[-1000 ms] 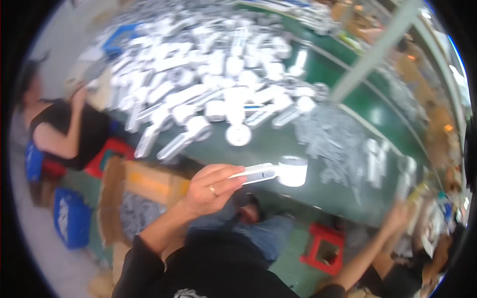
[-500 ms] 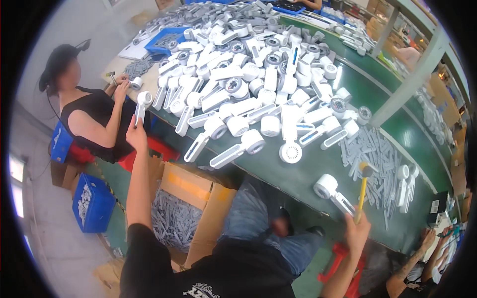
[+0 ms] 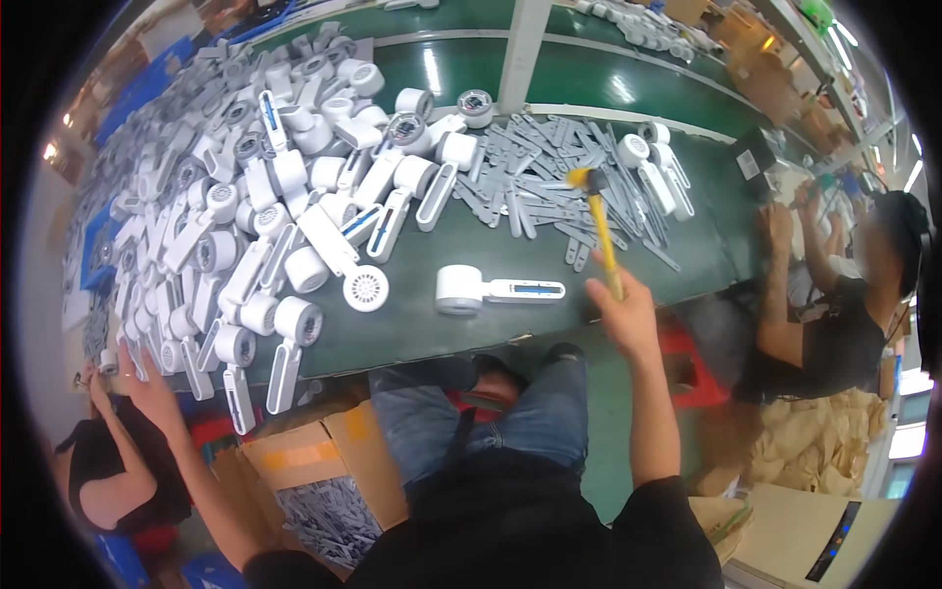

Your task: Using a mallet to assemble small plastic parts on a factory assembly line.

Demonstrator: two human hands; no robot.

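Observation:
My right hand (image 3: 625, 312) is closed round the yellow handle of a small hammer (image 3: 601, 228), its dark head pointing up over the table. Just left of that hand lies a single white handheld fan (image 3: 510, 289), its handle slot showing a blue strip. At the left edge of a big heap of white handheld fans (image 3: 285, 177), my left hand (image 3: 152, 388) has its fingers stretched out and apart, with nothing visibly held. One fan with a round slotted grille (image 3: 366, 288) faces up at the heap's near edge.
Thin grey plastic strips (image 3: 520, 162) lie beyond the hammer, with a few fans (image 3: 659, 172) beside them. An open cardboard box (image 3: 294, 456) of grey strips stands below the green table (image 3: 412, 334). Co-workers sit left (image 3: 123, 471) and right (image 3: 834, 324). A pale post (image 3: 523, 54) rises behind.
The view has swung right. My left hand no longer shows the fan it held up and is now by the heap's left edge. My right hand still grips the hammer.

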